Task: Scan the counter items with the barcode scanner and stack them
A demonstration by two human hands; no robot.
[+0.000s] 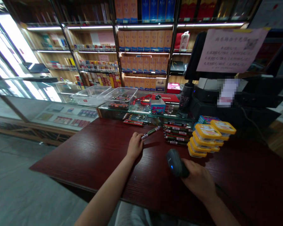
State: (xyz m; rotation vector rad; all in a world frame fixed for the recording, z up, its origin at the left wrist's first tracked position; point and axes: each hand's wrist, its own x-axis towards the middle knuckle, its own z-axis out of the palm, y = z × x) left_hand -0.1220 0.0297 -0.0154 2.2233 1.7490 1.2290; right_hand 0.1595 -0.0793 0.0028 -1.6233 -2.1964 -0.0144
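Over the dark red wooden counter, my left hand (pixel 135 145) is closed on the near end of a slim dark stick-shaped packet (pixel 151 132) with a pale label. The packet points away to the right. My right hand (pixel 200 178) is wrapped round a black barcode scanner (pixel 174 163), which shows a small blue light. Beyond the scanner lies a stack of similar slim dark packets (pixel 179 133) with white labels. To its right stand stacked clear tubs with yellow lids (pixel 206 131). More slim packets (pixel 134 121) lie at the counter's back edge.
A glass showcase (pixel 66 114) runs behind and left of the counter (pixel 89 160). On the glass are clear plastic trays (pixel 91 94) and a small blue-and-pink box (pixel 157 106). A monitor (pixel 193 59) with a paper notice stands at right. Shelves of boxed goods line the wall.
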